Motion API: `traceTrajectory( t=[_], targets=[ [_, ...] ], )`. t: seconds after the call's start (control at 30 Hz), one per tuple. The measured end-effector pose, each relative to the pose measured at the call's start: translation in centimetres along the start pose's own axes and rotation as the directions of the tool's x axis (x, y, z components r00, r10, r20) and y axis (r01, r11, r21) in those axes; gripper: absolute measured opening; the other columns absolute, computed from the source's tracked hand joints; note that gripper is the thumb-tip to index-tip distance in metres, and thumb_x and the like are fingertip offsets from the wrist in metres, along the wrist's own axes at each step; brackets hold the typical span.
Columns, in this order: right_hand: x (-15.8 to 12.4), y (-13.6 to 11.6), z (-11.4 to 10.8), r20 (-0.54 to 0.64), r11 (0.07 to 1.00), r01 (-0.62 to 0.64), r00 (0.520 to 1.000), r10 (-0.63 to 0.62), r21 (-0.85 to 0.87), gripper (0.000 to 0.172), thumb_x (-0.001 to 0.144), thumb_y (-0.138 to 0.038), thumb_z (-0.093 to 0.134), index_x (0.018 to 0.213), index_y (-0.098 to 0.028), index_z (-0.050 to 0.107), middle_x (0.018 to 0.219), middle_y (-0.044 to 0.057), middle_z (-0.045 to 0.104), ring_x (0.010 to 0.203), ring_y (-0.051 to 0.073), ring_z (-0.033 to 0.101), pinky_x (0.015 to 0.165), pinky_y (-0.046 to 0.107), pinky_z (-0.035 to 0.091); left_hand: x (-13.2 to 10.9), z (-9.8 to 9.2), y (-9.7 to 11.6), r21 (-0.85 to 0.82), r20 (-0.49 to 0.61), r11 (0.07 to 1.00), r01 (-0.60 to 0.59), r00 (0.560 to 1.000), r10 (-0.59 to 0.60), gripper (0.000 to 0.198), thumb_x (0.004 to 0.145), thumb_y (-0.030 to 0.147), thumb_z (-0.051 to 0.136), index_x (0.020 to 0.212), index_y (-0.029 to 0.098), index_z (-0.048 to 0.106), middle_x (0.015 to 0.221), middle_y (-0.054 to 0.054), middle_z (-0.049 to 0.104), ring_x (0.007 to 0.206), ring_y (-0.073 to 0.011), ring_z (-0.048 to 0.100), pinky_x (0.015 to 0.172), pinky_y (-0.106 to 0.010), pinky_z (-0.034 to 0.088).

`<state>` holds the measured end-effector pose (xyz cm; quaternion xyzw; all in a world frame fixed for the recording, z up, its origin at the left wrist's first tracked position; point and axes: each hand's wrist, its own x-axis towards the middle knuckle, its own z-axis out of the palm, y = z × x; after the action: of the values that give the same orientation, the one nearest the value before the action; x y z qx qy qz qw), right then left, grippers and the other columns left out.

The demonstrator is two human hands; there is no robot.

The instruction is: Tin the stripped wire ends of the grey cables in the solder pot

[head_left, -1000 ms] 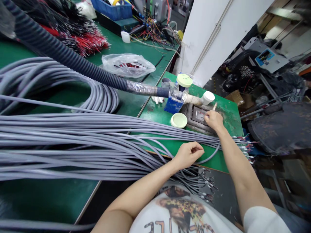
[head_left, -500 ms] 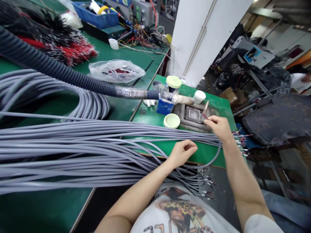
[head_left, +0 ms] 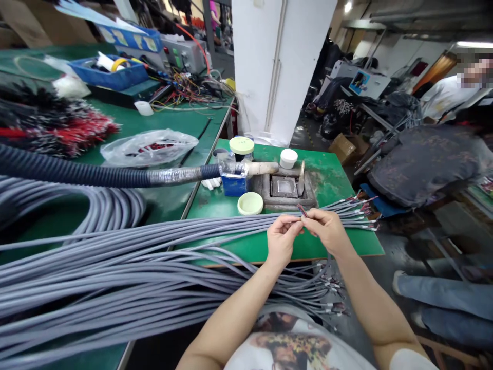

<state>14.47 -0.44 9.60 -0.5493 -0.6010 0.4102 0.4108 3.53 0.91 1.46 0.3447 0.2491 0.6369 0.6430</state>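
My right hand (head_left: 325, 229) is closed in a pinch on the thin red and dark wires (head_left: 302, 209) at the end of a grey cable. Against it, fingertips almost touching, my left hand (head_left: 283, 239) pinches at the same wires; the exact hold is hidden by the fingers. Both hands are over the near part of the green bench, above a bundle of grey cables (head_left: 215, 223). Just beyond them sits a solder pot (head_left: 285, 187) with a dirty rim and a shiny square surface. A flat scraper-like piece (head_left: 301, 180) leans on its right side.
A dark ribbed hose (head_left: 77, 172) crosses from the left, its nozzle beside the pot. Around it stand a pale green dish (head_left: 250, 204), a white tub (head_left: 288, 159) and a blue box (head_left: 234, 184). More cable ends (head_left: 333, 288) hang at the front edge. A person (head_left: 427, 159) is at right.
My right hand has come back from the pot's edge with the wires. My left hand has met it and closed at the wire ends. The camera view has shifted.
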Motion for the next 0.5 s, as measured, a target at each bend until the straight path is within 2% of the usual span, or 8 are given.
traceTrajectory(
  t=[0.07,0.13,0.23,0.27,0.3,0.37,0.43,0.5],
  targets=[
    [-0.9,0.1,-0.4,0.051,1.000,-0.008,0.999,0.008,-0.007,0.018,0.084,-0.033,0.059,0.088,-0.017,0.067,0.063,-0.002,0.058,0.049,0.008,0.046,0.047,0.020,0.036,0.0,0.0,0.5,0.060,-0.014,0.996,-0.072,0.997,0.073,0.013,0.076,0.029,0.071,0.081,0.018,0.067,0.072,0.001,0.061,0.057,-0.0076,0.056,0.055,-0.020,0.044],
    [-1.8,0.6,-0.8,0.128,1.000,-0.020,0.992,0.018,0.014,0.030,0.087,-0.035,0.055,0.111,-0.019,0.061,0.066,-0.002,0.060,0.047,0.007,0.047,0.046,0.020,0.036,0.0,-0.2,0.9,0.161,-0.025,0.966,-0.201,0.978,0.208,0.009,0.077,0.027,0.070,0.081,0.019,0.067,0.073,0.001,0.061,0.061,-0.0089,0.056,0.058,-0.022,0.044],
    [-3.1,1.7,-0.8,0.132,0.986,-0.073,0.990,0.054,0.149,0.044,0.089,-0.039,0.053,0.129,-0.021,0.049,0.062,-0.004,0.058,0.040,0.006,0.040,0.039,0.019,0.029,-0.3,-0.4,1.1,0.317,0.123,0.840,-0.441,0.897,0.425,0.005,0.074,0.021,0.072,0.079,0.020,0.070,0.070,-0.001,0.064,0.068,-0.0123,0.058,0.069,-0.027,0.046],
    [-3.3,2.1,-0.6,0.103,0.974,-0.091,0.992,0.071,0.207,0.047,0.088,-0.040,0.054,0.131,-0.022,0.046,0.061,-0.004,0.056,0.038,0.006,0.038,0.037,0.019,0.026,-0.5,-0.4,1.0,0.335,0.178,0.809,-0.483,0.875,0.450,0.006,0.073,0.020,0.073,0.078,0.021,0.071,0.069,-0.001,0.064,0.069,-0.0132,0.058,0.071,-0.029,0.047],
    [-3.5,2.3,-0.5,0.073,0.961,-0.104,0.993,0.087,0.258,0.050,0.087,-0.040,0.055,0.133,-0.023,0.044,0.059,-0.005,0.056,0.036,0.006,0.036,0.036,0.019,0.024,-0.6,-0.3,0.8,0.340,0.196,0.805,-0.485,0.874,0.444,0.007,0.072,0.019,0.073,0.079,0.021,0.071,0.069,-0.001,0.064,0.070,-0.0136,0.058,0.072,-0.029,0.047],
    [-3.8,2.7,-0.1,0.021,0.940,-0.103,0.995,0.102,0.325,0.054,0.087,-0.039,0.056,0.135,-0.024,0.040,0.058,-0.006,0.056,0.035,0.006,0.034,0.035,0.018,0.023,-0.9,-0.1,0.4,0.310,0.111,0.877,-0.368,0.930,0.351,0.013,0.073,0.022,0.073,0.086,0.021,0.071,0.077,-0.002,0.066,0.073,-0.0137,0.059,0.073,-0.028,0.047],
    [-3.9,2.8,0.2,-0.012,0.931,-0.092,0.995,0.102,0.353,0.056,0.087,-0.037,0.056,0.137,-0.026,0.036,0.057,-0.006,0.056,0.035,0.006,0.034,0.035,0.018,0.024,-1.0,0.3,-0.1,0.209,0.023,0.965,-0.156,0.988,0.155,0.022,0.074,0.029,0.072,0.095,0.021,0.070,0.088,-0.004,0.067,0.080,-0.0143,0.060,0.076,-0.028,0.048],
    [-4.0,2.9,0.4,-0.009,0.930,-0.099,0.994,0.109,0.353,0.057,0.088,-0.037,0.056,0.139,-0.027,0.033,0.058,-0.006,0.057,0.035,0.006,0.036,0.035,0.017,0.025,-1.2,0.4,-0.4,0.082,0.081,0.993,0.084,0.993,-0.091,0.033,0.076,0.039,0.070,0.101,0.018,0.069,0.088,-0.006,0.068,0.075,-0.0141,0.061,0.073,-0.028,0.049]
  ],
)
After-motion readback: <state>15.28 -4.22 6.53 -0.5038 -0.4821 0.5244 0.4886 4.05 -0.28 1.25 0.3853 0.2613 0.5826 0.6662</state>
